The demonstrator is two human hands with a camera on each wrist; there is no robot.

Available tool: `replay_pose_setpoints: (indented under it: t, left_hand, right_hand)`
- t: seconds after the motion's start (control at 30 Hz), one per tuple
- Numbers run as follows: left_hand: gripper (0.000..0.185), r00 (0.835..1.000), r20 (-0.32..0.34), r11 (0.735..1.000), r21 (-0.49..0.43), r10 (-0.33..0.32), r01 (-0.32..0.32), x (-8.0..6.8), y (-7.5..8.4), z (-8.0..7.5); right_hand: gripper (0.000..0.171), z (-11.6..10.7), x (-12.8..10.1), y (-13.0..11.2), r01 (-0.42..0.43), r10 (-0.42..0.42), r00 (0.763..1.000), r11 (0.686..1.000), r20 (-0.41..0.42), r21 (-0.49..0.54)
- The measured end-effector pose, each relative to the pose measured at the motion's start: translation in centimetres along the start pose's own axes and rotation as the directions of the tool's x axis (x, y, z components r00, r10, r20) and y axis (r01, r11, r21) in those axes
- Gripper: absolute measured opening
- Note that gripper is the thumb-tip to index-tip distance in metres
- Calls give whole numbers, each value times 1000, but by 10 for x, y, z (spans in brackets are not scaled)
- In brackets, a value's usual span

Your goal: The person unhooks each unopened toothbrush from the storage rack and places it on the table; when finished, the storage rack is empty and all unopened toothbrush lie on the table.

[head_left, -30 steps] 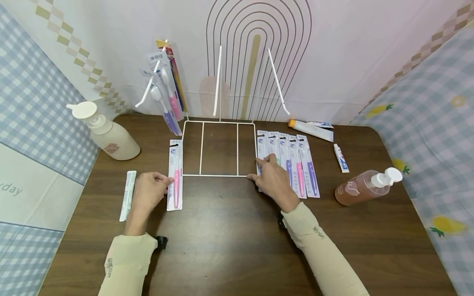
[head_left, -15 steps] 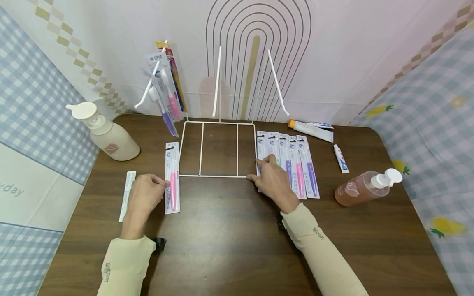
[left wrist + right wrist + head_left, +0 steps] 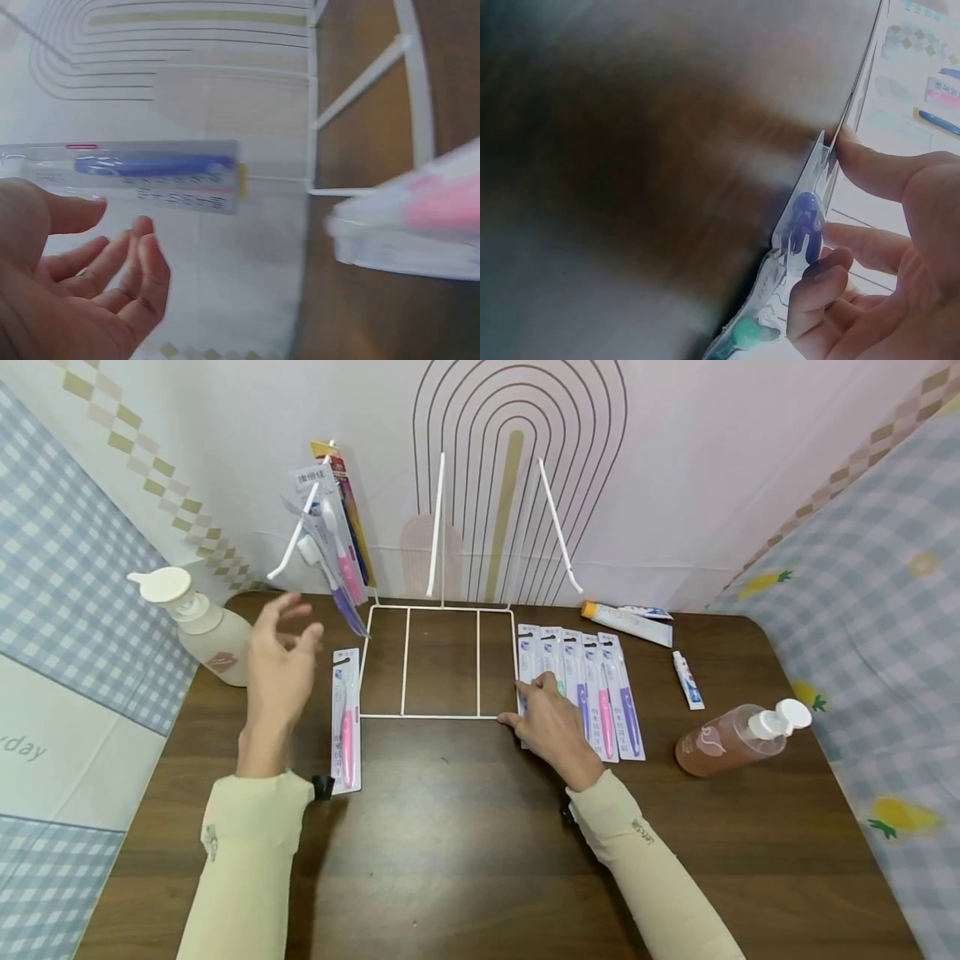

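My left hand (image 3: 279, 672) is raised over the table's left side, fingers loosely bent and nothing held. Just beyond it, packaged toothbrushes (image 3: 337, 556) hang from the left hook of a white wire rack (image 3: 435, 717). One blue-handled pack (image 3: 150, 169) shows by the fingertips in the left wrist view. A pink toothbrush in its pack (image 3: 346, 727) lies along the rack's left side. At the rack's front right corner my right hand (image 3: 553, 720) rests with thumb and forefinger spread, its other fingers over the nearest packs in a row of toothbrushes (image 3: 606, 710).
A white pump bottle (image 3: 213, 639) stands at the left, partly behind the left hand. On the right are an orange-capped tube (image 3: 630, 624), a small toothpaste tube (image 3: 688, 681) and a clear pump bottle (image 3: 727, 742). Two more rack hooks, the middle hook (image 3: 437, 527) and right hook (image 3: 558, 527), jut forward.
The left hand shifted the pink toothbrush pack slightly left, let go of it and rose toward the hanging toothbrushes. The right hand has stayed at the rack's corner.
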State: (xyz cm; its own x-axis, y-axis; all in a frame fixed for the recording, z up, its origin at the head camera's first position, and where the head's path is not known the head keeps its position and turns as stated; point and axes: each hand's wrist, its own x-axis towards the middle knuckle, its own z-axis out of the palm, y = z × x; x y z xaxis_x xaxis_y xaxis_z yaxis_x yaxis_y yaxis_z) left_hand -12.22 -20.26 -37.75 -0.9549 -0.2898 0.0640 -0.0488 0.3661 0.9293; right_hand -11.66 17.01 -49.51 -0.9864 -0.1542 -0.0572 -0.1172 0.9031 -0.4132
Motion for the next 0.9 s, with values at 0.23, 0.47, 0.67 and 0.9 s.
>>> replay_pose_setpoints:
  t: [0.23, 0.47, 0.67, 0.9]
  left_hand:
    - [50, 985, -96, 967, -198, 144, -161, 38, 28, 5]
    - [39, 975, -101, 908, -355, 198, -221, 43, 37, 7]
    - [34, 973, -111, 890, -395, 201, -229, 40, 37, 10]
    - [37, 972, -135, 881, -413, 190, -230, 38, 35, 10]
  right_hand:
    - [79, 1, 0, 0, 5, -5, 1000, 1000, -14, -12]
    - [80, -4, -2, -5, -10, 10, 1000, 1000, 9, 8]
    - [77, -16, -8, -18, -12, 12, 1000, 1000, 17, 8]
    - [78, 2, 0, 1, 9, -9, 1000, 1000, -14, 14]
